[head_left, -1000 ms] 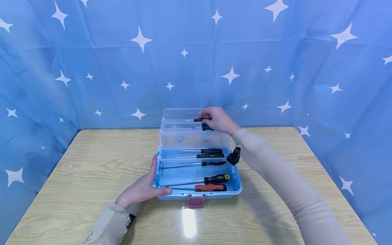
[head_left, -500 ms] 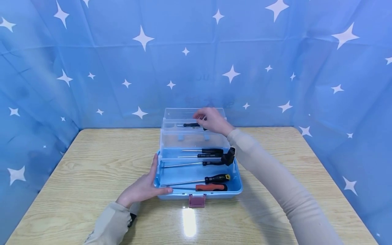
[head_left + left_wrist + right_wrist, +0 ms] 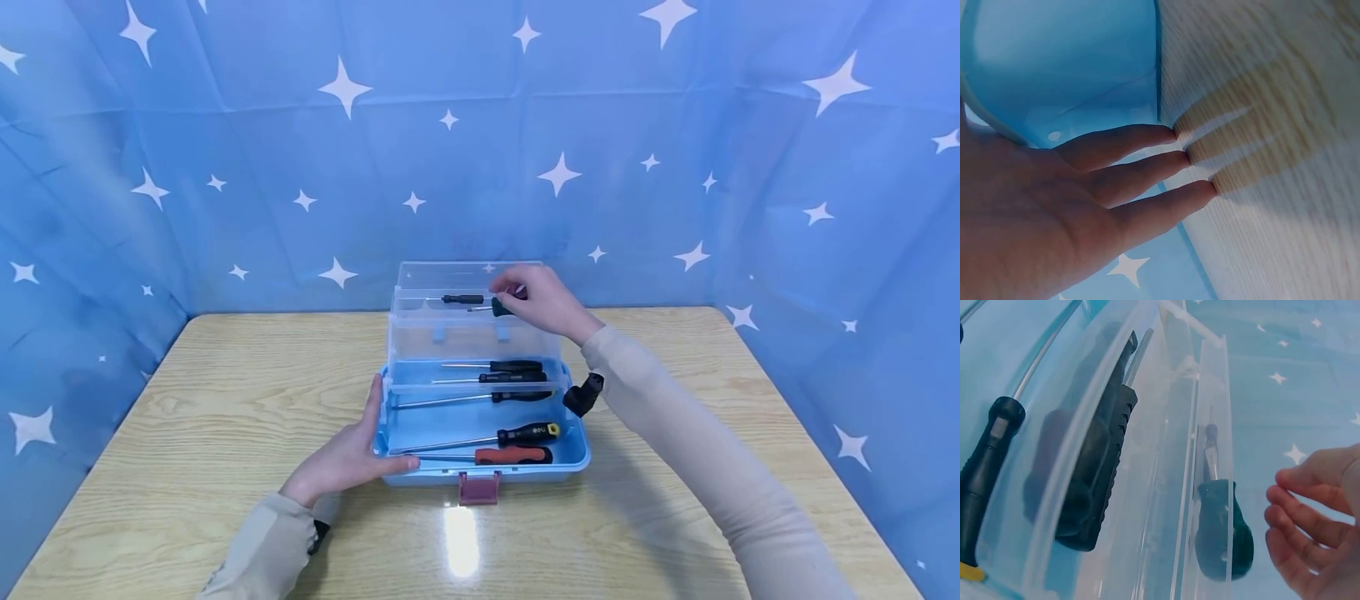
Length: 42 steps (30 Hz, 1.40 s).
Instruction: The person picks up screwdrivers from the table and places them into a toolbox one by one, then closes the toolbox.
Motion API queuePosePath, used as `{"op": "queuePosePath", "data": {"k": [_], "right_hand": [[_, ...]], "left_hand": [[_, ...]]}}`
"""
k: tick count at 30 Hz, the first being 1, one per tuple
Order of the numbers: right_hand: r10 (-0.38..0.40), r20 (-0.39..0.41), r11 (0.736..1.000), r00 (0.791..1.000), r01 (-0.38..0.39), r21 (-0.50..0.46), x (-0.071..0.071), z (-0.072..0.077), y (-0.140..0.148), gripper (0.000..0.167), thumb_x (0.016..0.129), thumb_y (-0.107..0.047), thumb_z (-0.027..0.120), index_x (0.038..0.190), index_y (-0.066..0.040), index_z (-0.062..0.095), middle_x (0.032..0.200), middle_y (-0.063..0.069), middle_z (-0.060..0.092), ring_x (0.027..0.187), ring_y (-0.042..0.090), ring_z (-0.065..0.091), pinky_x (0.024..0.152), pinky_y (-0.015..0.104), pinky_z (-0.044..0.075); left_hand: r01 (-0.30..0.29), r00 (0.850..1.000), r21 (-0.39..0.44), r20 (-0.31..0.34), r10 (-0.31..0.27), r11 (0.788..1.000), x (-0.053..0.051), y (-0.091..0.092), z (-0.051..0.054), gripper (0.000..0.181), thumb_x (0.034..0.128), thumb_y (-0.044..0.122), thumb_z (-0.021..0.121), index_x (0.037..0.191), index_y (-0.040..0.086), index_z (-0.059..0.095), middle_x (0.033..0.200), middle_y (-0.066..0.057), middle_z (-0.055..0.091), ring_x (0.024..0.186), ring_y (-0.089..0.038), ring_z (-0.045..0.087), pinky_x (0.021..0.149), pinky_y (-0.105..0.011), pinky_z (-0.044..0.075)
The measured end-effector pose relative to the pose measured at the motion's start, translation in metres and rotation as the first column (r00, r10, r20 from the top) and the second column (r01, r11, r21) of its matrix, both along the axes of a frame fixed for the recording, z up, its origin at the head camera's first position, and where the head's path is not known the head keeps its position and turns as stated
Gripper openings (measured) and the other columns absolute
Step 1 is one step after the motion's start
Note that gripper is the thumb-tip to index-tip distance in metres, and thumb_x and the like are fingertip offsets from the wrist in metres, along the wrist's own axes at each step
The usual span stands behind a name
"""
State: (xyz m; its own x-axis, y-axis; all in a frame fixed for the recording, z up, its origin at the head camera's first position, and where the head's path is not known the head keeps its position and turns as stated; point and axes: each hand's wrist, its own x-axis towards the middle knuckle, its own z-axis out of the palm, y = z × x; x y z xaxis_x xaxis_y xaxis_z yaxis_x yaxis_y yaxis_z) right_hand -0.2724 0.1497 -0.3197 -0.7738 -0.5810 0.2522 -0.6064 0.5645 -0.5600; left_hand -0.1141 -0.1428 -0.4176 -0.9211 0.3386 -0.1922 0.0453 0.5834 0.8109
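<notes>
My left hand (image 3: 341, 458) rests at the front-left corner of a light blue toolbox (image 3: 536, 475), thumb along the front rim. Three straight fingers show beside the box's wall in the left wrist view. My right hand (image 3: 1319, 525) hovers just right of a stubby green-handled screwdriver (image 3: 1217, 531), its fingers loosely bent with nothing between them. That screwdriver lies in the upper clear tray (image 3: 1227, 400), left of which, in the head view, is a small black screwdriver (image 3: 462, 299). Several black-handled screwdrivers (image 3: 528, 433) and one orange-handled screwdriver (image 3: 512, 456) lie lower in the toolbox.
The stepped clear trays (image 3: 416, 342) stand raised at the toolbox's back. A maroon latch (image 3: 478, 490) hangs at its front. The box sits on a wooden table (image 3: 247, 400), with a blue star-patterned curtain (image 3: 465, 167) behind and at both sides.
My right hand has let go of the small black screwdriver, which now lies in the upper tray, further left than before. The hand has moved back to the right. My left hand stays put.
</notes>
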Motion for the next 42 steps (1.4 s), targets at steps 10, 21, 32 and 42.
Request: {"op": "queuePosePath", "data": {"k": [10,21,32,42], "right_hand": [[-0.024,0.007,0.999,1.000,0.025,-0.043,0.011,-0.008,0.023,0.020,0.096,-0.004,0.055,0.109,0.002,0.069,0.101,0.013,0.067,0.087,0.022,0.059,0.078,0.039,0.052],[-0.107,0.003,0.986,0.994,0.107,-0.129,0.030,-0.017,0.051,0.020,0.097,-0.003,0.054,0.111,0.001,0.068,0.109,0.013,0.066,0.089,0.023,0.060,0.080,0.041,0.051],[-0.206,-0.038,0.960,0.978,0.195,-0.199,0.039,-0.033,0.079,0.021,0.096,-0.003,0.055,0.112,0.003,0.067,0.107,0.015,0.066,0.091,0.025,0.059,0.079,0.042,0.049],[-0.266,-0.056,0.943,0.962,0.247,-0.224,0.028,-0.065,0.091,0.023,0.095,-0.002,0.055,0.114,0.004,0.065,0.109,0.016,0.064,0.095,0.027,0.058,0.080,0.045,0.050]], "left_hand": [[0.100,0.995,0.074,0.000,-0.100,0.992,-0.002,-0.012,0.005,0.125,0.0787,0.035,0.080,0.152,0.012,-0.018,0.151,-0.033,0.020,0.132,-0.049,0.032,0.104,-0.061,0.029],[0.078,0.995,0.109,-0.077,-0.070,0.991,-0.012,-0.030,0.007,0.089,0.0881,0.028,0.071,0.155,0.011,0.015,0.151,-0.026,0.029,0.134,-0.048,0.030,0.100,-0.067,0.030],[-0.090,0.983,0.011,-0.160,0.091,0.996,-0.032,-0.033,0.002,0.068,0.0935,0.036,0.064,0.146,0.003,0.037,0.138,-0.026,0.047,0.126,-0.047,0.043,0.100,-0.058,0.038],[-0.136,0.972,-0.054,-0.200,0.123,0.989,-0.063,-0.032,0.002,0.057,0.0984,0.033,0.056,0.142,-0.001,0.043,0.135,-0.027,0.050,0.122,-0.046,0.048,0.098,-0.056,0.041]]}}
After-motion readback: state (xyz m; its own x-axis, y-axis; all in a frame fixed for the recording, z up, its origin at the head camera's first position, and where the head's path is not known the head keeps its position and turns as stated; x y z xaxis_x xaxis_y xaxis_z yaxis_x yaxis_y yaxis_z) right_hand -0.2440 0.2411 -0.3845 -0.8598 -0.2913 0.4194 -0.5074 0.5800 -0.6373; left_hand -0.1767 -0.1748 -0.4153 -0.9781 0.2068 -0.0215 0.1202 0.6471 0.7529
